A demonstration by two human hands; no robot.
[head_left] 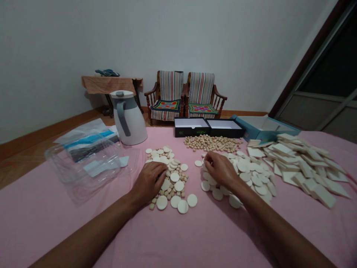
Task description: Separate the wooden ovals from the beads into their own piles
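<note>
Pink cloth-covered desk (173,245) extends directly in front of you. Your forearms pass over its near edge, one at each side. At the front, note four loose discs (183,206) lying flat below the mixed pile (174,176), which combines pale wooden discs with small cubes. Your left hand (152,178) rests at the left side of this pile, fingers curled over it; whether they grip a piece cannot be determined.

Your right hand (219,165) is positioned over the left part of the disc pile (245,176), thumb and fingertips drawn together. You cannot confirm from this view whether a disc is pinched between them. One single disc (198,163) lies just beside the fingertips.

To your far right, tiles (306,163) are heaped in disorder. To your left, locate the clear plastic shell (67,176) and, against it, a blue-and-white packet (90,139).

Beyond the disc pile lies a bed of small wooden pieces (212,143). Behind the packet stands the jug (134,126), upright. Across the back, two black boxes (192,131) adjoin, with the blue box (252,128) to their right.

Past the desk, two chairs (170,87) and a side table (108,85) stand before the wall (178,37).
</note>
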